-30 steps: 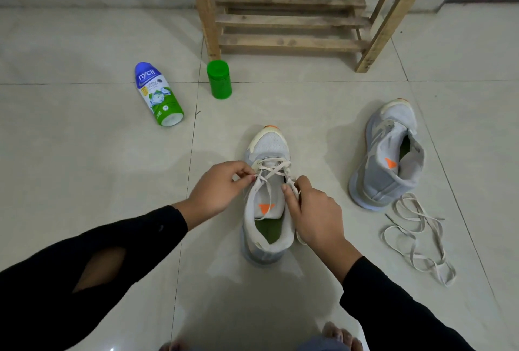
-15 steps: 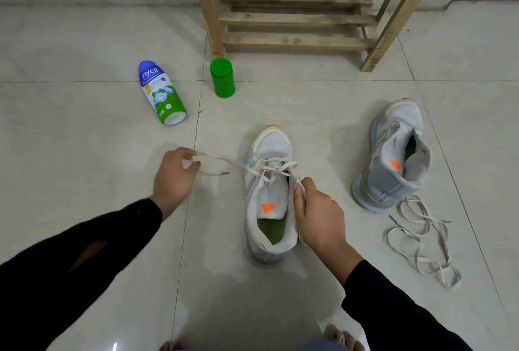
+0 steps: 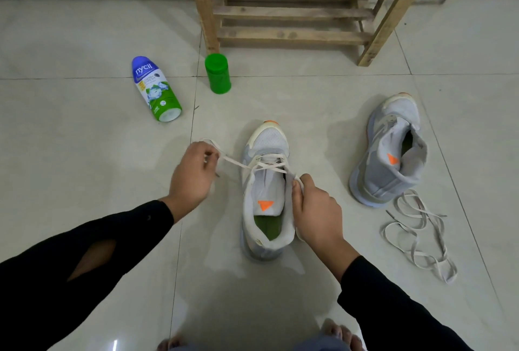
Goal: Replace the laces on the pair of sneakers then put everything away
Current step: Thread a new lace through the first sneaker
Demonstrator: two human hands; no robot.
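**Kid 1:** What is new?

**Kid 2:** The left hand (image 3: 193, 176) is nearer the gray sneaker (image 3: 266, 143) than before. It still pinches the flat lace (image 3: 238, 164). The right hand (image 3: 314, 210) pinches the other end by the tongue.

**Kid 1:** Where is it all?

**Kid 2:** On a shiny, pale tile floor (image 3: 84, 154), by a rough wooden rack (image 3: 292, 11). The second sneaker (image 3: 390, 159) tips sideways, with a loose lace (image 3: 415, 238) curled beside it. A round bottle (image 3: 154, 89) lies down. A green jar (image 3: 217, 74) stands up.

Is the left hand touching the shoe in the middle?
Apart. The head view shows bare floor between the left hand and the sneaker; only the lace pinched in its fingers reaches the sneaker.
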